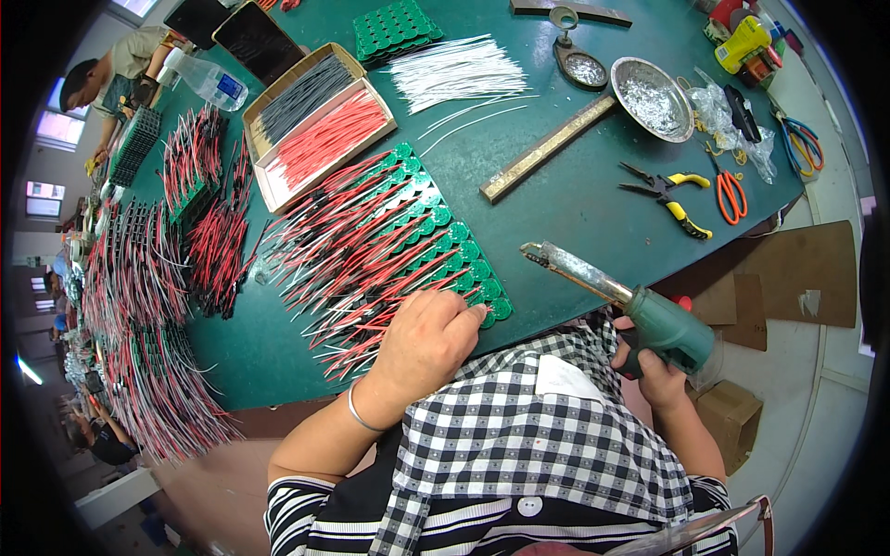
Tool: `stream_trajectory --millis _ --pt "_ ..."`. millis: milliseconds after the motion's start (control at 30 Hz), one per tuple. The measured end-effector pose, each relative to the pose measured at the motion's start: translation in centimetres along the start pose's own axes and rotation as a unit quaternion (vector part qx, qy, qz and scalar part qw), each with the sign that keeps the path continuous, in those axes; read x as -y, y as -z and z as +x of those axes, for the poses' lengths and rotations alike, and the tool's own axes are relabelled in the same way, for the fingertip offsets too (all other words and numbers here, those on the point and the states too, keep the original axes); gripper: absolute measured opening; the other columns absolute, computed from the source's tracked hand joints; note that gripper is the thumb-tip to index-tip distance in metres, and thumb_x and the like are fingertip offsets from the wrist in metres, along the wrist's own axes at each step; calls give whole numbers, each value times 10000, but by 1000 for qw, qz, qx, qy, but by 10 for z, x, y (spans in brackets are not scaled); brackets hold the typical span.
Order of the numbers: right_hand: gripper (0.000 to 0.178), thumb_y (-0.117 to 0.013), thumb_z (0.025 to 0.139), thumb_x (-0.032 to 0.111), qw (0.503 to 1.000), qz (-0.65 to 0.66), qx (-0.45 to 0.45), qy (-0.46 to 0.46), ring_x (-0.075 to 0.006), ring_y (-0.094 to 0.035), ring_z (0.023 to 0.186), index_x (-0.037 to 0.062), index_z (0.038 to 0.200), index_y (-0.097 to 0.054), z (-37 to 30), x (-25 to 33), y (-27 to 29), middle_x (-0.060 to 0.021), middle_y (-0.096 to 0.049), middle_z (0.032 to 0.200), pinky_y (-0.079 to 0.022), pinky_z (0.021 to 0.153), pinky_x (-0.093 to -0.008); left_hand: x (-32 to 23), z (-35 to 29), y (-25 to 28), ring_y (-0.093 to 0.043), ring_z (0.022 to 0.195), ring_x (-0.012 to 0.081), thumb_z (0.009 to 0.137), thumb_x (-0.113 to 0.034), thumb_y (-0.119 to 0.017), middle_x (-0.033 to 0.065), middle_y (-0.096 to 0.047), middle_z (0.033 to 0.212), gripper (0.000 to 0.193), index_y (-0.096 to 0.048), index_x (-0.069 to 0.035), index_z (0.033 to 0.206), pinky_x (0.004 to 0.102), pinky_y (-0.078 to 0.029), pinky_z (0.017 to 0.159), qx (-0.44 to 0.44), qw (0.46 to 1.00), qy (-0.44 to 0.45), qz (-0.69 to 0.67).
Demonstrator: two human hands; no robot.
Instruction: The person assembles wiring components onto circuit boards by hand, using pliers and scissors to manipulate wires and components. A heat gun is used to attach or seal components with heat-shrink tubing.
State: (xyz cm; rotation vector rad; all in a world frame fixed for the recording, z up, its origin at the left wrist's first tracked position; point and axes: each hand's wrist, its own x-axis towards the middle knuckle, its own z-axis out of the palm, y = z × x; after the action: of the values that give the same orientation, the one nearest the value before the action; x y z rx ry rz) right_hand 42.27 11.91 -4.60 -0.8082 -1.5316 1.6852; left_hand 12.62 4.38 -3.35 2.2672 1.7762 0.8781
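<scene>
My right hand (654, 371) is wrapped round the dark handle of a green soldering gun (675, 329). Its long metal tip points up and left, above the table's near edge and apart from the boards. My left hand (428, 341) is closed, finger and thumb pressed together at the near corner of a panel of round green circuit boards (454, 236). Whatever sits between those fingertips is hidden. Red, black and white wires (348, 250) rise from the panel in rows and lean left. Part of them passes beside and behind my left hand.
A cardboard box (387, 116) holds red and black wires, beside loose white wires (454, 72). Farther right are a metal bar (547, 150), a bowl of silvery scraps (653, 97), long-nose pliers (666, 190) and orange-handled cutters (731, 196). Wired panels (139, 269) fill the left; a person (125, 69) works beyond.
</scene>
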Motion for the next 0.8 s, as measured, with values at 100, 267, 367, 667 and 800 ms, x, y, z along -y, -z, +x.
stream_trajectory --millis 100,267,367,667,800 --pt "462 -594 866 215 1000 -3 -22 -12 -191 -604 649 -46 1224 -463 3 2 0 -167 -597 1112 -503 617 -296 -1 -1 -1 -555 670 227 673 -12 -692 63 -547 736 186 -644 -34 852 345 -456 616 -5 1000 0 -1" --pt "447 -545 878 250 994 42 -73 66 -183 -593 601 -60 1189 -460 27 5 -14 -174 -595 1042 -488 536 -282 -1 -3 -3 -519 725 224 743 -85 -631 55 -511 769 156 -642 -59 896 345 -421 657 14 1000 11 11" --pt "468 -511 884 239 986 126 -93 65 -201 -584 584 -60 1227 -400 51 4 -31 -208 -556 1071 -462 472 -291 -2 -1 -1 -520 726 222 748 -85 -624 54 -513 769 160 -644 -59 905 344 -420 654 3 1000 14 13" --pt "392 -518 893 259 958 254 -125 49 -198 -570 554 20 1199 -461 118 3 -35 -180 -559 1100 -454 511 -317 -1 -26 53 -572 700 222 686 -41 -706 38 -591 773 204 -661 -75 882 337 -460 632 52 996 67 12" --pt "391 -487 913 270 953 277 -104 62 -175 -552 567 34 1222 -453 127 -5 -20 -161 -551 1120 -436 540 -311 15 -39 105 -590 694 223 666 -55 -719 32 -593 735 176 -677 -116 826 337 -470 618 70 991 114 13"
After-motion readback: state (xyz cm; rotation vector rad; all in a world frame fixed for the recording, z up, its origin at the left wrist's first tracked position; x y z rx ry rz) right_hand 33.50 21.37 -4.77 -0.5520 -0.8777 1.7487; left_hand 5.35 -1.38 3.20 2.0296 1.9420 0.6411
